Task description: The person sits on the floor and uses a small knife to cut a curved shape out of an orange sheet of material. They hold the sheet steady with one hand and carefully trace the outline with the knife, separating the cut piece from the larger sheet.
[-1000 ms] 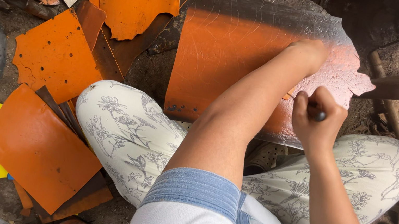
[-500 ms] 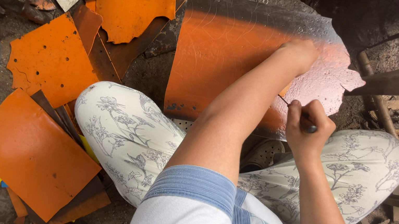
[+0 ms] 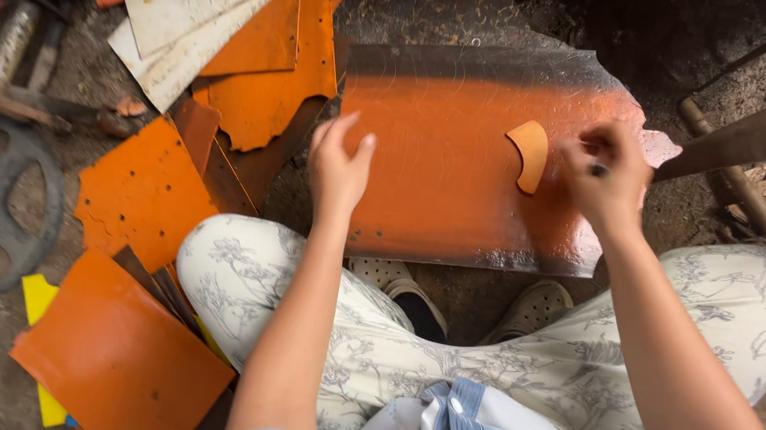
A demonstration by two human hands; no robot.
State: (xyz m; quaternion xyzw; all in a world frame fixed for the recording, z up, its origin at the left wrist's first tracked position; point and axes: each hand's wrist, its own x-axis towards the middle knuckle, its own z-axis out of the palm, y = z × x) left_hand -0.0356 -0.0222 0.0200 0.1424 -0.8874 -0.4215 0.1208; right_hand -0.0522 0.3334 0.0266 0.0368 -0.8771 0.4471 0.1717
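**A:** What do I have in each grip?

**B:** From my feed, the right hand (image 3: 608, 178) is curled tight around a small dark tool (image 3: 598, 170), its tip down near the right edge of the big orange sheet (image 3: 448, 184) lying on the floor. The left hand (image 3: 338, 163) has its grip apart, fingers loosely spread, holding nothing, the fingertips resting on or just over the sheet's left part; I cannot tell which.

**A:** Anything loose on the sheet?

**B:** 1 small curved orange cut-out (image 3: 530, 153), just left of the right hand.

**A:** And against half a second back?

**B:** The left arm lay stretched across the sheet to its far right edge; now it is drawn back left. The cut-out was hidden then.
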